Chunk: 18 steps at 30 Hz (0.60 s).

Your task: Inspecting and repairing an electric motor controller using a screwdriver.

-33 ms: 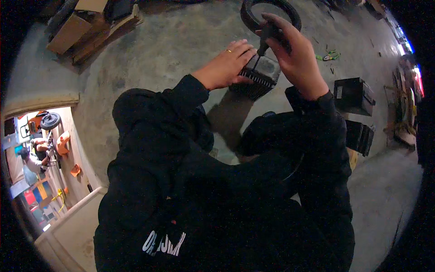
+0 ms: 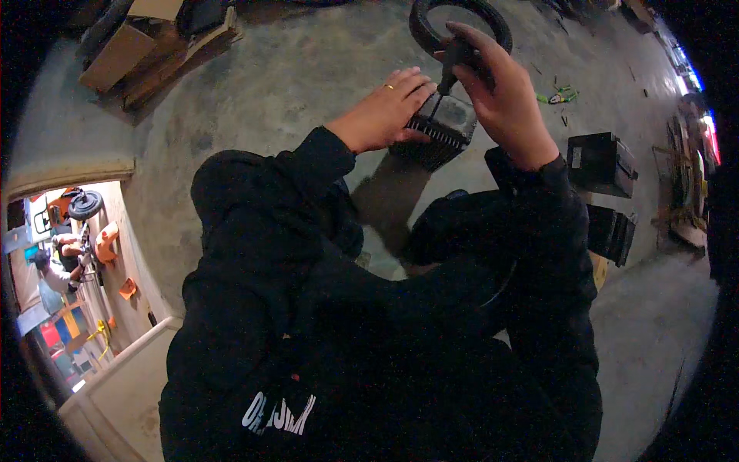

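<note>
My right hand is closed round the dark handle of a screwdriver. The screwdriver stands tilted, its thin shaft running down to the slotted edge of a dark box with fins along its near side. Over the box's left side lies my left hand, a ring on one finger. Its thumb presses the near finned side and its other fingers reach across the left end, gripping the box. The exact spot under the screwdriver tip is too small to make out.
A black tyre lies just beyond the box. To the right are green-handled pliers and two black boxes. Cardboard boxes sit at the far left. Through a doorway at left, a person is near an orange machine.
</note>
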Each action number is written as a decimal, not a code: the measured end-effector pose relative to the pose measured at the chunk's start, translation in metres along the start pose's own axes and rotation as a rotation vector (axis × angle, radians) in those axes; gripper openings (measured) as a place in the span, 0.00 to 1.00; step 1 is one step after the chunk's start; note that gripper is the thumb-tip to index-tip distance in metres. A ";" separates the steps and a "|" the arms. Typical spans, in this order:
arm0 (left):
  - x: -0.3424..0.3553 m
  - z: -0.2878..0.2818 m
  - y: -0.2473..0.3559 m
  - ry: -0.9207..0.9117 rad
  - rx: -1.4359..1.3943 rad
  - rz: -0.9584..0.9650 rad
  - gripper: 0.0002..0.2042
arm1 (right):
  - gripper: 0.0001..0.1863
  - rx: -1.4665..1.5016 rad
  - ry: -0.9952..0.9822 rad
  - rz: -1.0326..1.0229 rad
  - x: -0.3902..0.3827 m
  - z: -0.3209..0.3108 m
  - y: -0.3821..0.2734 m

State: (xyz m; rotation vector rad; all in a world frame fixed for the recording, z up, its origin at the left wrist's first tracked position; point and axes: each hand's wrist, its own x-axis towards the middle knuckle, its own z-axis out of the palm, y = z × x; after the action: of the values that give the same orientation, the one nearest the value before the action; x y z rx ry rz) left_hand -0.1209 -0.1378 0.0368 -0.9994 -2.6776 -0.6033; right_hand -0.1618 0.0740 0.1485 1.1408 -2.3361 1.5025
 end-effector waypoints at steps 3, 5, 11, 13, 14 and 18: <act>0.000 0.004 -0.002 0.030 -0.022 -0.011 0.42 | 0.26 0.108 0.022 -0.048 0.003 0.005 -0.001; -0.004 0.007 -0.003 0.050 -0.026 -0.018 0.42 | 0.24 0.022 0.061 -0.042 0.003 0.004 -0.006; 0.002 0.005 -0.004 0.038 -0.028 -0.003 0.41 | 0.18 -0.120 0.185 0.017 0.006 0.003 -0.013; 0.001 0.006 -0.003 0.061 -0.047 -0.023 0.41 | 0.17 -0.083 0.176 0.007 0.006 0.003 -0.012; 0.001 0.006 -0.003 0.060 -0.047 -0.023 0.41 | 0.17 -0.123 0.168 -0.001 0.007 0.001 -0.012; 0.002 0.001 -0.004 0.031 -0.050 -0.014 0.41 | 0.17 -0.186 0.145 -0.014 0.012 -0.004 -0.008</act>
State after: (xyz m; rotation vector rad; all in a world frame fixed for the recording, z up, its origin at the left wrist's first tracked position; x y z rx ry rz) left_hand -0.1248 -0.1386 0.0355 -0.9768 -2.6565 -0.6868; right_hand -0.1656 0.0696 0.1624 0.9672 -2.3076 1.2843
